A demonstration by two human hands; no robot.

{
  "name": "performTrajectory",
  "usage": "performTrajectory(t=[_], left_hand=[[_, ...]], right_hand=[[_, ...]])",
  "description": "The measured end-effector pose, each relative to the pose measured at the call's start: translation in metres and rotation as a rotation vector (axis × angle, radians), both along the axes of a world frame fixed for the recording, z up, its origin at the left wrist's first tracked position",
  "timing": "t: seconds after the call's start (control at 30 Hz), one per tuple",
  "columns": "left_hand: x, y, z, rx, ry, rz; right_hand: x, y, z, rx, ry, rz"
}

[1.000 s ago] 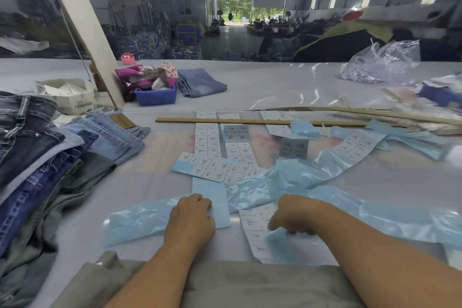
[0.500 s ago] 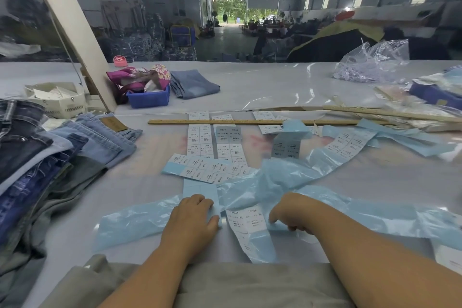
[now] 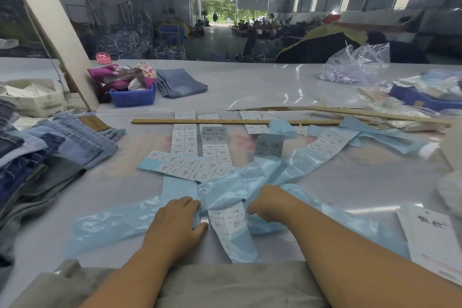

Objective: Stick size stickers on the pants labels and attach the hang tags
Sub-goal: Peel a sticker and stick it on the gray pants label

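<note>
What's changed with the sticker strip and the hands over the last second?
The sticker strip between the hands has been drawn out from under the blue backing film, baring two printed size stickers. The right hand stays curled at its edge, grip hidden; the left hand still presses flat. Jeans pile and ruler unchanged.

A sticker strip (image 3: 228,222) lies on the table (image 3: 250,90) between the left hand (image 3: 177,220) and right hand (image 3: 268,201), with more sticker sheets (image 3: 192,142) beyond it under a wooden ruler (image 3: 225,122). Stacked jeans (image 3: 45,152) lie to the left, a bin (image 3: 132,97) and folded jeans (image 3: 178,82) behind, and a plastic bag (image 3: 357,65) far right.
</note>
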State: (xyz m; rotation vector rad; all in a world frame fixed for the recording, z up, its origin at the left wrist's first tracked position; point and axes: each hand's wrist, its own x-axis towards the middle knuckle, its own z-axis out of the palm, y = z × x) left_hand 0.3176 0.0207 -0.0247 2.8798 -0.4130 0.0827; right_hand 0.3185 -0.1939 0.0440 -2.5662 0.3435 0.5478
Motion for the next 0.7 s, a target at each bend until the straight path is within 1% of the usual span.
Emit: performTrajectory(t=[0.07,0.13,0.2,0.23,0.3,0.33,0.37,0.43,0.5,0.6,0.7], left_hand=[[0.0,-0.001,0.002,0.028,0.0,0.019],[0.0,-0.001,0.004,0.054,-0.022,0.044],[0.001,0.0,0.005,0.068,-0.037,0.072],[0.001,0.0,0.005,0.07,-0.046,0.09],[0.0,0.0,0.007,0.08,-0.066,0.13],[0.0,0.0,0.008,0.097,-0.071,0.147],[-0.001,-0.001,0.01,0.123,-0.074,0.158],[-0.001,0.0,0.011,0.169,-0.078,0.17],[0.0,0.001,0.01,0.177,-0.088,0.182],[0.002,0.002,0.005,0.108,-0.103,0.162],[0.004,0.003,0.002,0.099,-0.037,0.14]], right_hand=[[0.001,-0.001,-0.002,-0.06,-0.009,0.037],[0.002,-0.005,-0.004,-0.075,-0.086,-0.01],[0.002,-0.01,-0.003,-0.054,-0.221,-0.13],[0.003,-0.011,-0.001,-0.047,-0.325,-0.169],[0.005,-0.008,0.003,-0.032,-0.482,-0.176],[0.005,-0.005,0.003,-0.005,-0.521,-0.143],[0.005,-0.003,0.003,0.024,-0.503,-0.08],[0.003,0.001,-0.001,0.069,-0.385,0.057],[0.0,0.003,-0.003,0.079,-0.265,0.163],[0.002,0.001,-0.007,0.028,-0.129,0.204],[0.003,-0.001,-0.011,-0.052,-0.039,0.205]])
